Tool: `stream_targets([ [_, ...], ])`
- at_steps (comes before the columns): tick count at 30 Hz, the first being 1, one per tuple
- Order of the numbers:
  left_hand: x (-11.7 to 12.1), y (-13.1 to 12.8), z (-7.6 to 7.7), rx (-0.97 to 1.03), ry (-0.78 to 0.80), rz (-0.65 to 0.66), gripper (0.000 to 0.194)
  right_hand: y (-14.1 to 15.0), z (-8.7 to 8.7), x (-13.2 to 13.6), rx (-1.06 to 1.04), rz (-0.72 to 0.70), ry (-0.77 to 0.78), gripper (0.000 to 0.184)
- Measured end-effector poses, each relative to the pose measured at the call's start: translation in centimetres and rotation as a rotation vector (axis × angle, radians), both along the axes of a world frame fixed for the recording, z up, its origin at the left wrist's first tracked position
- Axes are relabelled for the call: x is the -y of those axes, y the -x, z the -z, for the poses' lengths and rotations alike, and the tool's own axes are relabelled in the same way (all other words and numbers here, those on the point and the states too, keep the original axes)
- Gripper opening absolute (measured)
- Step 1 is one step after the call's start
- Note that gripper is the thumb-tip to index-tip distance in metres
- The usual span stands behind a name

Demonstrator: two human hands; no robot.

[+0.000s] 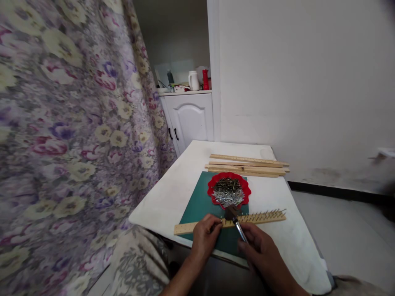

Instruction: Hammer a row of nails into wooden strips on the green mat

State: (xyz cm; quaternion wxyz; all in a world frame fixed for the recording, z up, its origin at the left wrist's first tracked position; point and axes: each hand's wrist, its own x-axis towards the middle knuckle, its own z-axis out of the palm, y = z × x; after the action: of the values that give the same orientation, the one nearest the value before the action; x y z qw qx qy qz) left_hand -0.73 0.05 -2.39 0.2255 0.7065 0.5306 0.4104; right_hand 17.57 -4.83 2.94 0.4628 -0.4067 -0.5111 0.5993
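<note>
My right hand (262, 248) is closed round a hammer (240, 231) with a shiny metal shaft. Its dark head is over the middle of a wooden strip (187, 228), just in front of the bowl. On the strip's left part my left hand (205, 236) is closed, thumb and forefinger pinched at a nail (221, 220) that is mostly hidden by the fingertips. Several nails (271, 214) stand in a row along the strip's right half, some tilted. The left end shows small holes or marks. Beneath the strip lies a green mat (197, 197).
A scalloped red bowl (247, 193) full of loose nails sits on the mat's far part. Several wooden strips (247, 168) lie at the table's back right. The white-covered table (166, 193) is bordered by a floral curtain (92, 144) and white wall (302, 90).
</note>
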Motion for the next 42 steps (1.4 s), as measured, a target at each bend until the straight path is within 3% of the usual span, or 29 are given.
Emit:
stream_targets([
  [10,-0.1,0.5,0.1,-0.005,0.009,0.017,0.011,-0.6,0.6,-0.6,-0.058,0.040,0.030,0.029],
  [16,-0.4,2.0,-1.0,-0.056,-0.013,0.006,0.016,-1.1,-0.6,-0.8,-0.069,0.092,0.033,0.029],
  [21,-2.9,3.0,-2.4,-0.172,-0.086,-0.029,0.015,-1.5,-1.2,-1.1,-0.073,0.150,0.044,0.031],
  [26,-6.9,1.7,-4.2,-0.407,-0.097,0.028,0.015,-1.3,-0.8,-1.4,-0.063,0.136,0.053,0.034],
  [30,-9.4,0.5,-4.8,-0.562,-0.031,0.010,0.015,-1.3,-0.8,-1.5,-0.070,0.152,0.061,0.032],
  [42,-10.7,-1.1,-4.6,-0.580,-0.005,0.223,0.029,-2.3,-1.0,-1.8,-0.069,0.152,0.015,0.026],
])
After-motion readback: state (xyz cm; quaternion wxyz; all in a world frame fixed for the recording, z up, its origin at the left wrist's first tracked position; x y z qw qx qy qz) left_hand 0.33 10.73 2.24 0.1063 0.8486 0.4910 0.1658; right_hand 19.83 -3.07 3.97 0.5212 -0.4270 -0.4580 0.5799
